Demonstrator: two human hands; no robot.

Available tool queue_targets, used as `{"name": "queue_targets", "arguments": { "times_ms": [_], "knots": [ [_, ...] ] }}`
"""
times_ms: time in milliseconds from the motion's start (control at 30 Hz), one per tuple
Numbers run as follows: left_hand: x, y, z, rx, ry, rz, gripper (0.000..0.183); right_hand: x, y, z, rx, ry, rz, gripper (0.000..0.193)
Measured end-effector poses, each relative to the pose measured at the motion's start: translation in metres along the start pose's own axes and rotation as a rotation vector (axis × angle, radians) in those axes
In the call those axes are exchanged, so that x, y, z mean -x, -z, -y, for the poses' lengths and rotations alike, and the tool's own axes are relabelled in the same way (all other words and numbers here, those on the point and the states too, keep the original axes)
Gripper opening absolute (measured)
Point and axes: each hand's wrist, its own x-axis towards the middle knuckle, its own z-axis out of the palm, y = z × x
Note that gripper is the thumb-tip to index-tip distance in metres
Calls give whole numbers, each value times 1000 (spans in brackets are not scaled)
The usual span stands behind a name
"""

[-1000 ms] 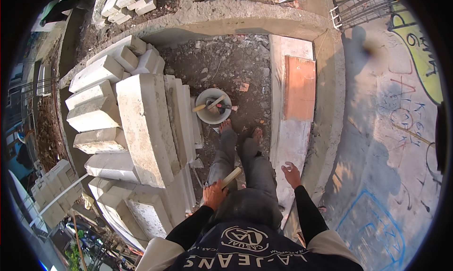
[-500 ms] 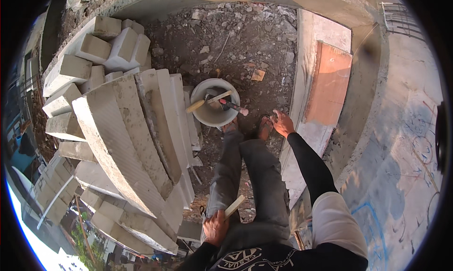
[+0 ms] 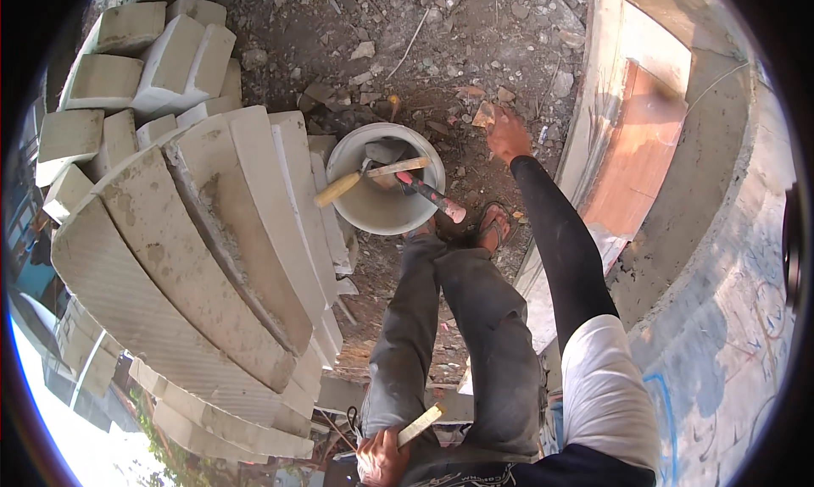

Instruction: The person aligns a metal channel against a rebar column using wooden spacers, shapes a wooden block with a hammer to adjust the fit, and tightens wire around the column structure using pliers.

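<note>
My left hand point(image 3: 381, 458) rests at my left thigh, its fingers closed around a flat yellowish stick point(image 3: 421, 422). Stretched far forward, my right hand point(image 3: 509, 137) has its fingers closed at the edge of a small flat brownish piece point(image 3: 484, 115). Whether that piece is off the ground I cannot tell. By my feet stands a pale round bucket point(image 3: 365, 213). A tool with a yellow wooden handle point(image 3: 338, 189) leans across its rim, next to a flat pale stick point(image 3: 398, 166). Another tool with a red and black handle point(image 3: 432, 195) sticks out over the near right side.
Long pale concrete blocks point(image 3: 182, 258) are stacked on my left, close to the bucket. To the right lies a board with an orange-brown panel point(image 3: 632, 156), along a curved low wall point(image 3: 721, 182). Rubble and stones point(image 3: 363, 50) cover the soil ahead.
My right hand has moved forward from beside my right foot to the brownish piece and closed there. My left hand still holds the stick. The view has shifted and come closer to the ground.
</note>
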Motion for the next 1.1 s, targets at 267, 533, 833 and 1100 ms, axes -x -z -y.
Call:
{"name": "queue_targets", "arguments": {
  "times_ms": [267, 533, 833, 1100],
  "knots": [
    [-12, 7, 9, 43, -158, -163, 24, -21, -27, -9, 420, 259, -150, 48],
    [-7, 0, 5, 46, -51, 0, 24, 46, -21, -57, -174, -210, 106, 48],
    [-9, 6, -2, 70, -39, 92, 24, 205, 50, -19, -1854, -691, 449, 47],
    [-4, 0, -3, 58, -32, 135, 29, 226, 117, 37, -1578, -520, 490, 39]
  ]
}}
